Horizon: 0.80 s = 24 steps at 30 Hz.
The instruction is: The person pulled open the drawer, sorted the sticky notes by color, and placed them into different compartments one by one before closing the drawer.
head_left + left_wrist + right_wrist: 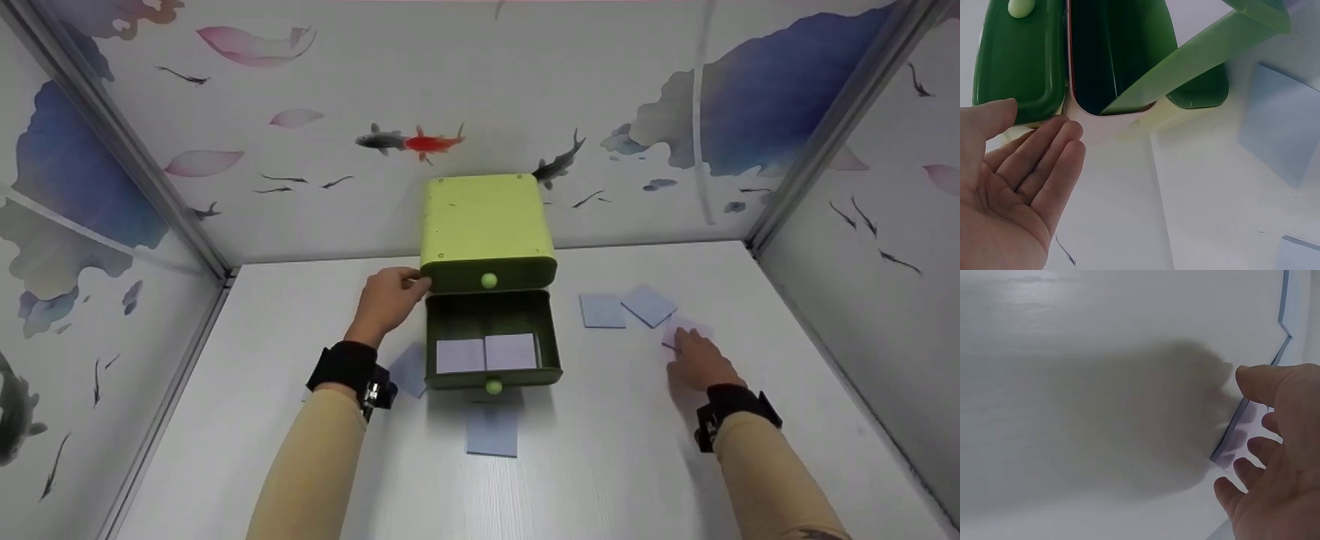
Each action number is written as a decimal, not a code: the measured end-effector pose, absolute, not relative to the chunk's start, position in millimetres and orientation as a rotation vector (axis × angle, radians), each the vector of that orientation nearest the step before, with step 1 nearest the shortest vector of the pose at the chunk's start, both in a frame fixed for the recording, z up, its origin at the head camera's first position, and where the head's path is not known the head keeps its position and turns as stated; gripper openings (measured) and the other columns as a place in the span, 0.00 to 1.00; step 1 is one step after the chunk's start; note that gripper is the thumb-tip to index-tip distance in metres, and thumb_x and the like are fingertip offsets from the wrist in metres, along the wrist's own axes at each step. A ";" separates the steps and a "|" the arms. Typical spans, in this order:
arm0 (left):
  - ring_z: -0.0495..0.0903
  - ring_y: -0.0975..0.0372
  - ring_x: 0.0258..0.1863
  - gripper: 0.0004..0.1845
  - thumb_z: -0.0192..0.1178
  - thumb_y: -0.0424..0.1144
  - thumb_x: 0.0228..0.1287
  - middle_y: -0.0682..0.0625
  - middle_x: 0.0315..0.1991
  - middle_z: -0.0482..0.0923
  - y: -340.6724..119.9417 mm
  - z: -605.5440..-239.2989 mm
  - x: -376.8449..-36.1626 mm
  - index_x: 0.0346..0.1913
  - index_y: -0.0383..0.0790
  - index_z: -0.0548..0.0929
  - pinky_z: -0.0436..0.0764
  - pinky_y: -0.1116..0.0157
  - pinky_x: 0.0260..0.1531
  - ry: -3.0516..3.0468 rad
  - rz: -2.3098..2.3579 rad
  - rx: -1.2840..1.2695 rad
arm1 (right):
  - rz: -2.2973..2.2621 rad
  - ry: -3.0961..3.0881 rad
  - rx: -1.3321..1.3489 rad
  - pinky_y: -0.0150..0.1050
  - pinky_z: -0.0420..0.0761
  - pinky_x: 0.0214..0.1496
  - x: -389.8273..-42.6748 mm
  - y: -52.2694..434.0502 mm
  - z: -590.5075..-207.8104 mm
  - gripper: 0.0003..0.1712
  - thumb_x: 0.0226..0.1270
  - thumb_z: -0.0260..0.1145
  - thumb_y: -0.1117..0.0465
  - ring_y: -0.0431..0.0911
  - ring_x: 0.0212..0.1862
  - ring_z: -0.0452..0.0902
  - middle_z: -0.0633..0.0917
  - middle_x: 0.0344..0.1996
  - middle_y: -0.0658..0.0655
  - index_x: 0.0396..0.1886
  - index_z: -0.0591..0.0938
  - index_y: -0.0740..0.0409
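A small green drawer cabinet (487, 217) stands against the back wall, its lower drawer (556, 337) pulled out with two pale purple square tiles (510, 352) inside. My left hand (388, 300) is at the cabinet's left front corner. In the left wrist view its thumb lies by the edge of the upper drawer front (1022, 67), and the other fingers extend fairly straight along the side. On the right, my right hand (703, 356) is over a light purple tile (694, 328), fingers spread and loosely bent. The right wrist view shows that tile (1235, 433) between thumb and fingers.
Two blue tiles (602, 311) lie right of the cabinet, near the purple one. Another blue tile (492, 433) lies in front of the drawer, and one more (409, 370) sits left of it, partly behind my wrist. Printed walls (480, 90) enclose the white table (600, 465).
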State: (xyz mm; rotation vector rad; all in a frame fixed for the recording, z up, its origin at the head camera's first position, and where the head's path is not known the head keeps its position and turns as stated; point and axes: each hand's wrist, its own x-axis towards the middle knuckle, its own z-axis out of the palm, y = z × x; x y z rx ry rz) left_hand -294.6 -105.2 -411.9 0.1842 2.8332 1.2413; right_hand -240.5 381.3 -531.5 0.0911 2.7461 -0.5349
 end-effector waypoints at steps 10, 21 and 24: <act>0.85 0.52 0.49 0.23 0.55 0.48 0.71 0.41 0.50 0.85 -106.9 -413.1 -293.8 0.60 0.35 0.79 0.79 0.53 0.53 2.814 1.278 0.199 | -0.365 2.931 0.036 0.71 0.68 0.56 -241.0 378.2 -533.3 0.28 0.70 0.55 0.61 0.76 0.59 0.65 0.70 0.59 0.80 0.68 0.68 0.67; 0.85 0.53 0.48 0.23 0.54 0.48 0.71 0.42 0.48 0.86 -105.5 -413.2 -294.4 0.60 0.35 0.79 0.80 0.53 0.52 2.806 1.274 0.222 | -0.460 2.978 0.055 0.65 0.76 0.46 -243.9 381.3 -542.4 0.27 0.68 0.61 0.55 0.72 0.50 0.72 0.75 0.51 0.77 0.59 0.70 0.69; 0.85 0.53 0.48 0.23 0.54 0.48 0.71 0.43 0.48 0.86 -106.1 -413.0 -295.4 0.60 0.36 0.79 0.80 0.53 0.52 2.806 1.270 0.207 | -0.422 3.005 0.021 0.66 0.76 0.44 -246.1 382.8 -543.6 0.30 0.66 0.62 0.53 0.73 0.49 0.72 0.74 0.50 0.79 0.60 0.70 0.69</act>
